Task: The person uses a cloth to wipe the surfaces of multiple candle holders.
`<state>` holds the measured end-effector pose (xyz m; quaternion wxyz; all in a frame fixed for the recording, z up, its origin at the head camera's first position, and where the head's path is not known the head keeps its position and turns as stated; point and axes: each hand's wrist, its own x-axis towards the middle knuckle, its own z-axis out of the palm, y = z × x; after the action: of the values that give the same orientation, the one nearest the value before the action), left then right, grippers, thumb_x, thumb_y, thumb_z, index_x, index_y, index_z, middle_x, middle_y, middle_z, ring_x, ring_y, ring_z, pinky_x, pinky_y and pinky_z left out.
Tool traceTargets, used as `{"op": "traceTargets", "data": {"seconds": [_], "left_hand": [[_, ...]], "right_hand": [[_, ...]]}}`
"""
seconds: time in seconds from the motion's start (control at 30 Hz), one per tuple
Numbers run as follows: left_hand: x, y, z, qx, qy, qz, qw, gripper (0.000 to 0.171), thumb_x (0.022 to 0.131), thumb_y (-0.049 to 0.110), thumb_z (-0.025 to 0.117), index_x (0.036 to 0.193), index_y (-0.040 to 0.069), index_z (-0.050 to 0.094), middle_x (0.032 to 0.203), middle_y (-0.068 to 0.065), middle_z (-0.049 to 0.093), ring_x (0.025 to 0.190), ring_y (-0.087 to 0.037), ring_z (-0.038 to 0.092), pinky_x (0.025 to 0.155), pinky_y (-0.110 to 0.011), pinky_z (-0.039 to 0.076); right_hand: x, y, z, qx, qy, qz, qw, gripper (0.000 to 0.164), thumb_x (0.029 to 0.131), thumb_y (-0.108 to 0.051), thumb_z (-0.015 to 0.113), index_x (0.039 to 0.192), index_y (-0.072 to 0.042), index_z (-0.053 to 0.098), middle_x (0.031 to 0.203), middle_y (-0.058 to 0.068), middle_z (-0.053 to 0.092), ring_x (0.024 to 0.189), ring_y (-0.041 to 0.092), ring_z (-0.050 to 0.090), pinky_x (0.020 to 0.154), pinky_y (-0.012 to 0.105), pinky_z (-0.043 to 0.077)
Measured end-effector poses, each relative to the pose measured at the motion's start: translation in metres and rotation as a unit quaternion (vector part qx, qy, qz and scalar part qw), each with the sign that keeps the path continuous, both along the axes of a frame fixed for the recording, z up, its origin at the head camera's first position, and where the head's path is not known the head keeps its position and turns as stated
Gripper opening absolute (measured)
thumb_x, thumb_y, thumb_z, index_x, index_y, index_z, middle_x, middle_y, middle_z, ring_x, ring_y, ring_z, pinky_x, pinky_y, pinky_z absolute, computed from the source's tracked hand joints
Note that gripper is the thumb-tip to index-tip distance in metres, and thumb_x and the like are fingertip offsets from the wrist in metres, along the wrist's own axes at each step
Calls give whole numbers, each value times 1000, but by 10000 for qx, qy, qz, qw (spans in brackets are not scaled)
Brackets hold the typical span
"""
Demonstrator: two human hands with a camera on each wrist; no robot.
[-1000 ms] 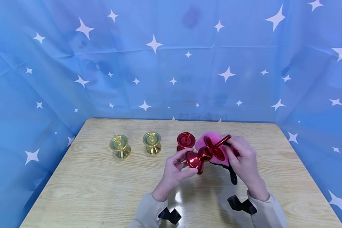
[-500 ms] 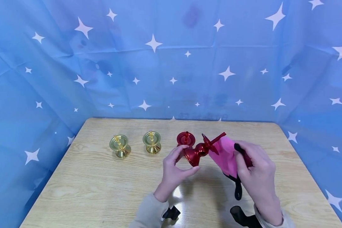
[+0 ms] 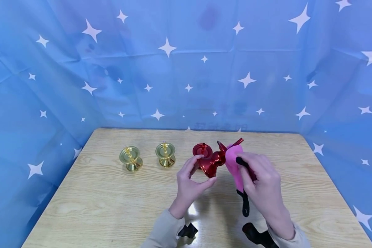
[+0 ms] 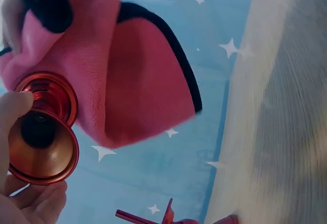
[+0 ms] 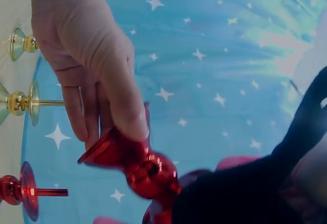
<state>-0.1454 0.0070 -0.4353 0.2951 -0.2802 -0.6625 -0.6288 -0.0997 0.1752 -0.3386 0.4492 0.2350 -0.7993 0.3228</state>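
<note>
My left hand [image 3: 189, 184] grips a shiny red candle holder [image 3: 209, 167] by its flared base, thumb below and fingers above. The holder is tilted over, its spike pointing up and to the right; in the left wrist view its hollow base [image 4: 48, 152] faces the camera. A pink cloth [image 3: 234, 167] with black edging and a black loop is pinched in my right hand [image 3: 266, 182]. It lies against the holder's dish, covering much of it, while the spike's tip shows beyond. In the right wrist view the black edging [image 5: 235, 193] hides part of the holder.
Another red candle holder [image 3: 202, 151] stands upright just behind the held one. Two gold candle holders, one nearer the middle [image 3: 165, 153] and one farther left [image 3: 131, 158], stand on the wooden table [image 3: 105, 206]. A blue starred curtain [image 3: 186, 69] borders the table's back.
My right hand drew back to the right with the cloth, then came left again onto the dish. The red holder has turned slightly and shifted a little left in my left hand.
</note>
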Motion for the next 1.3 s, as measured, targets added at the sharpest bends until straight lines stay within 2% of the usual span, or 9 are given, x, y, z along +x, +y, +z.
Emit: {"op": "traceTargets", "data": {"seconds": [0.2, 0.33, 0.43, 0.57, 0.67, 0.8, 0.97, 1.1, 1.3], "left_hand": [[5, -5, 5, 1142, -1655, -1060, 9738, 59, 67, -2, 80, 118, -14, 52, 113, -30, 58, 100, -15, 61, 87, -33, 50], [4, -6, 10, 1734, -2036, -1650, 9493, 72, 71, 21, 82, 121, -18, 47, 114, -34, 55, 99, -12, 61, 85, -30, 51], [5, -3, 13, 1807, -2117, -1839, 9427, 80, 70, 29, 82, 122, -19, 45, 116, -34, 55, 99, -11, 61, 83, -27, 51], [5, 2, 14, 1837, -2307, -1948, 9355, 75, 72, 23, 81, 125, -17, 45, 119, -30, 56, 100, -12, 61, 82, -26, 51], [4, 4, 13, 1912, -2432, -1961, 9305, 70, 74, 17, 80, 126, -15, 46, 119, -25, 58, 101, -13, 61, 83, -26, 51], [5, 7, 14, 1787, -2359, -1873, 9366, 65, 74, 14, 80, 125, -12, 48, 122, -25, 56, 105, -17, 60, 87, -30, 50], [7, 10, 17, 1398, -1935, -1617, 9576, 58, 74, 6, 78, 123, -9, 52, 121, -27, 54, 107, -19, 60, 88, -34, 50], [10, 13, 19, 1344, -1677, -1594, 9635, 54, 72, -3, 77, 120, -10, 53, 118, -28, 56, 104, -19, 60, 87, -36, 50], [11, 15, 20, 1288, -1674, -1346, 9681, 53, 75, 10, 78, 120, -6, 55, 120, -21, 57, 106, -21, 60, 88, -35, 50]], "right_hand": [[2, 18, -10, -771, -867, -68, 9932, 18, 75, 13, 63, 91, 5, 69, 80, 11, 65, 71, -1, 51, 56, 8, 37], [-6, 25, -20, -1874, -2024, -713, 9586, 18, 74, 15, 65, 88, 4, 69, 69, -5, 60, 57, -3, 48, 49, 9, 36], [-13, 21, -25, -3387, -2771, -381, 8984, 14, 78, 13, 63, 85, 2, 69, 66, -9, 60, 55, 1, 52, 51, 13, 41], [-17, 9, -29, -5527, -3122, 1067, 7653, 18, 84, 10, 60, 81, -5, 69, 64, -3, 59, 55, 5, 51, 50, 16, 42], [-17, 1, -32, -6208, -3532, 2036, 6697, 15, 91, -1, 57, 89, -10, 69, 71, -2, 61, 61, 5, 56, 54, 16, 47], [-17, -8, -35, -6172, -3988, 2796, 6179, 20, 95, -4, 50, 99, -12, 68, 86, 0, 68, 78, 5, 63, 68, 17, 51], [-20, -14, -35, -5990, -4181, 2475, 6365, 30, 94, 0, 45, 93, -16, 70, 89, -2, 68, 82, 4, 63, 71, 16, 51], [-23, -16, -33, -5714, -4418, 1741, 6693, 38, 96, -3, 41, 86, -23, 71, 87, -6, 67, 80, 3, 61, 70, 16, 50], [-21, -17, -31, -5417, -4543, 1639, 6879, 35, 96, -2, 42, 87, -24, 68, 86, -7, 67, 79, 3, 60, 69, 17, 49]]}}
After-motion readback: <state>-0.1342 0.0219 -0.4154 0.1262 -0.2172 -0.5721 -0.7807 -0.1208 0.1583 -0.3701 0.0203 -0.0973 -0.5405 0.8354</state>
